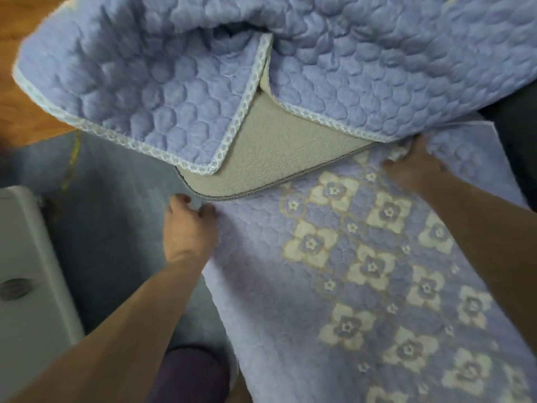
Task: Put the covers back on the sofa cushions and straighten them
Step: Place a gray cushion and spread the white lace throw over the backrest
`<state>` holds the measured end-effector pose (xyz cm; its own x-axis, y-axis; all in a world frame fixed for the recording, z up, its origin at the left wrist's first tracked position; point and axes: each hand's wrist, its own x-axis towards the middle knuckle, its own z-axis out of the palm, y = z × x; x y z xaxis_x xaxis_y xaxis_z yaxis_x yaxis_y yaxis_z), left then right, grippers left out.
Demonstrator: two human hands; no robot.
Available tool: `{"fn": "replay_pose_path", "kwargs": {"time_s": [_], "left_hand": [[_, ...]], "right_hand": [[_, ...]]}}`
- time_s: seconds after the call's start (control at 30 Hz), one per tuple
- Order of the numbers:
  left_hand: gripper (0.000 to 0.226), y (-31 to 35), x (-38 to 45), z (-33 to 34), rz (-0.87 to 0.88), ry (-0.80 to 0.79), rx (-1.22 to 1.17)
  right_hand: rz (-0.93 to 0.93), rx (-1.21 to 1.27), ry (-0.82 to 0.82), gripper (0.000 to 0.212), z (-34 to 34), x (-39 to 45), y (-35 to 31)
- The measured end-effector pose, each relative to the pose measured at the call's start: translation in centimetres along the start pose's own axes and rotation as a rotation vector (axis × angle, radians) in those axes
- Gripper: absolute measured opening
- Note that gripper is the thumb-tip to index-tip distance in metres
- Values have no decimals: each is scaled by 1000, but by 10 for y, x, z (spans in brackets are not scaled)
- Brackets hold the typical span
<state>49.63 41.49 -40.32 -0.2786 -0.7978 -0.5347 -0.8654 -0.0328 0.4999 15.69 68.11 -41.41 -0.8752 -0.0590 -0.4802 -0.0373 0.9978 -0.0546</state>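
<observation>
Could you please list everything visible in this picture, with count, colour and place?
quilted cover: one, lavender-blue with white mesh trim, bunched across the top, its corners split open over the cushion.
cushion: one, grey-beige, textured, showing through the gap at centre.
flowered cover: one, lavender with cream flower squares, spread from centre to lower right.
rug: one, grey-blue, on the floor at left.
wooden floor: brown, upper left.
white appliance: one, left edge, blurred.
left hand: at the flowered cover's left edge, fingers curled on it.
right hand: gripping the flowered cover's bunched far edge.
</observation>
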Motion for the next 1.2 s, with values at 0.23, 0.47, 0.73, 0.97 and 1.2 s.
{"fn": "replay_pose_path", "kwargs": {"time_s": [0.23,0.47,0.73,0.97,1.2], "left_hand": [[65,-6,-88,56,814,-302,781],[68,40,-107,63,658,-314,1162],[37,111,-219,134,742,-428,1254],[49,81,-387,233,958,-729,1098],[48,103,-548,287,688,-998,617]], "right_hand": [[-298,-35,115,64,32,-67,27],[63,175,-206,52,13,-155,150],[429,477,5,38,16,-326,353],[629,647,180,33,43,-415,481],[896,1321,320,46,26,-465,595]]}}
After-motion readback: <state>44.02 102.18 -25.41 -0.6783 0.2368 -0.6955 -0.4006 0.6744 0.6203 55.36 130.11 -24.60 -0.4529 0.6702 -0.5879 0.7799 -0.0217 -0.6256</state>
